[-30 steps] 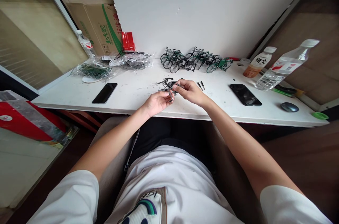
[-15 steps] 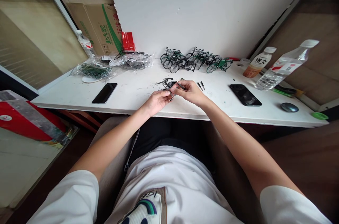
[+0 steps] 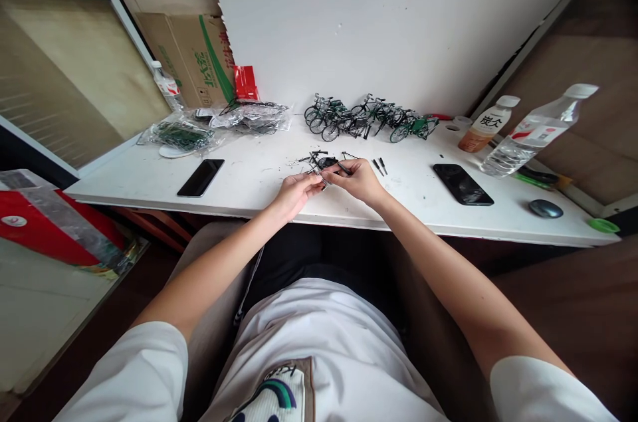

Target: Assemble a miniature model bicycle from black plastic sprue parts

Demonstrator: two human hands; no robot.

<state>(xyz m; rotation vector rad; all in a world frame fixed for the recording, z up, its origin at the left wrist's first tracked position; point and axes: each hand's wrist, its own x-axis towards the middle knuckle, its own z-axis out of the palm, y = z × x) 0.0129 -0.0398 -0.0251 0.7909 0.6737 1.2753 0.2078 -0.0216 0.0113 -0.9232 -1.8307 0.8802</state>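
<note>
My left hand (image 3: 298, 193) is closed in a pinch on a small silvery model bicycle part (image 3: 323, 185), mostly hidden by the fingers. Against it, the fingertips of my right hand (image 3: 359, 181) meet those of the left. A slim dark stick-shaped tool (image 3: 343, 168) is tucked in my right hand; its kind is too small to tell. Just beyond both hands lie loose black model bicycle parts (image 3: 326, 161) on the white table (image 3: 249, 176). Two slim dark sticks (image 3: 379, 166) rest to the right of my right hand.
Several assembled green and black model bicycles (image 3: 363, 116) stand along the back. Bagged parts (image 3: 184, 135) are heaped at back left, near a cardboard box (image 3: 192, 56). Phones lie left (image 3: 201, 177) and right (image 3: 462, 184). Bottles (image 3: 541, 129) and a mouse (image 3: 545, 209) occupy the right end.
Both hands stay together at nearly the same spot, with the fingers shifting slightly around the small part. The whole view has moved down a little in the picture.
</note>
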